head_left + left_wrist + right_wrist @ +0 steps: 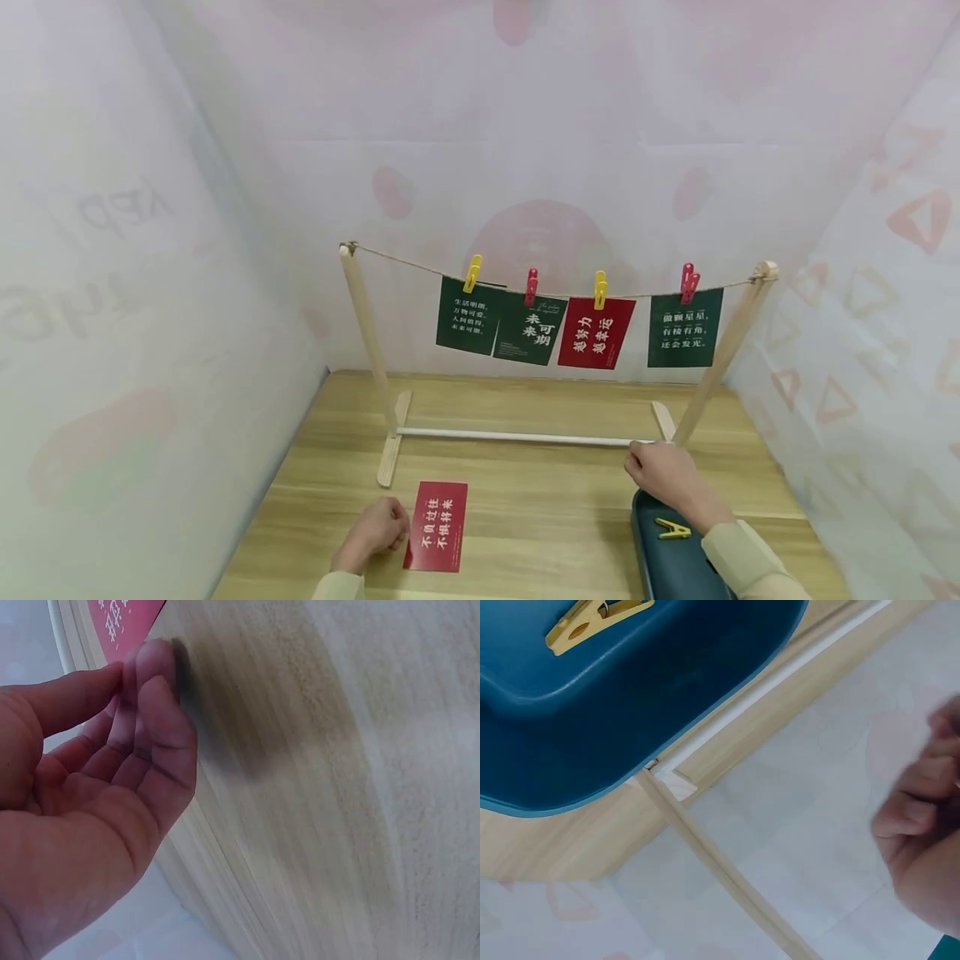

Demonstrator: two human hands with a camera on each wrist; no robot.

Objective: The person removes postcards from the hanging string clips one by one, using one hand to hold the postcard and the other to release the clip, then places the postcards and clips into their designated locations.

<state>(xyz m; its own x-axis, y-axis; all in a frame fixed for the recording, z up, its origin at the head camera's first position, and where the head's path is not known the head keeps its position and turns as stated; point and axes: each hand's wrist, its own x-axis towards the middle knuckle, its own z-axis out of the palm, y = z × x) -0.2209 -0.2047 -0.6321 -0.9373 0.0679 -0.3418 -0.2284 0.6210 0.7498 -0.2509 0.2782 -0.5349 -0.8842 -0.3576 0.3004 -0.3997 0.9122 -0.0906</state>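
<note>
A red card (437, 527) with white characters lies over the table's front left part. At its left edge, my left hand (380, 527) pinches it between thumb (94, 686) and curled fingers. My right hand (663, 471) is over the far end of a dark blue tray (637, 537), fingers curled. The right wrist view crops these fingers (922, 802), and I cannot tell whether anything is inside them. In the tray lies a yellow clothespin (672, 528).
A wooden stand (363, 333) carries a string with three green cards (465, 317) and one red card (596, 333), clipped by yellow and red clothespins (531, 287). A white rod (517, 436) joins the stand's feet. Patterned cloth walls surround the table (540, 517).
</note>
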